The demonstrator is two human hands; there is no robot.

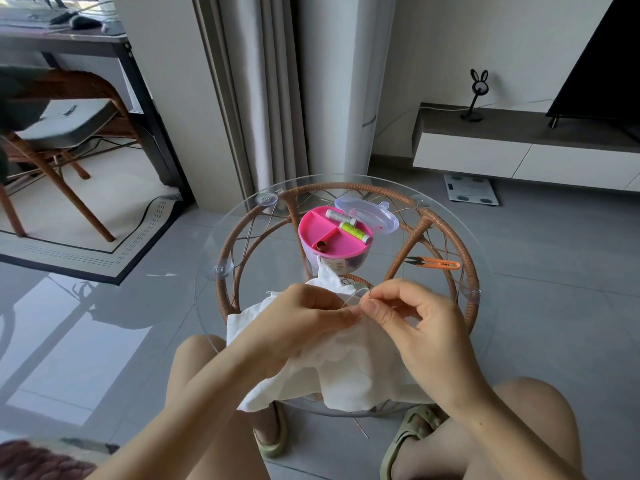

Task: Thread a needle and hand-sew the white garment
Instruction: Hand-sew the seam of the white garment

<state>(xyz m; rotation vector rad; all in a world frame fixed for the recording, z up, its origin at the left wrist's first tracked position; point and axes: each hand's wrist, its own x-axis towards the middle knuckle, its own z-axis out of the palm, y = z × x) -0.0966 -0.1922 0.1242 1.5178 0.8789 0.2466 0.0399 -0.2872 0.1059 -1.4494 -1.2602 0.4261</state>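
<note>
Both hands pinch: left (304,320) grips white garment (346,368), right (412,317) seemingly the needle.

The person's arms are bare to beyond the elbow, no sleeves showing. The left hand (304,323) and right hand (412,327) wear no rings. Legs bare at the knees; pale olive-green strapped sandals (412,434) on both feet.

- The needle between my right hand's (412,320) fingertips is too thin to make out.
- My left hand (301,323) covers part of the white garment (349,372).
- The garment hides the glass table's (485,327) near edge.
</note>
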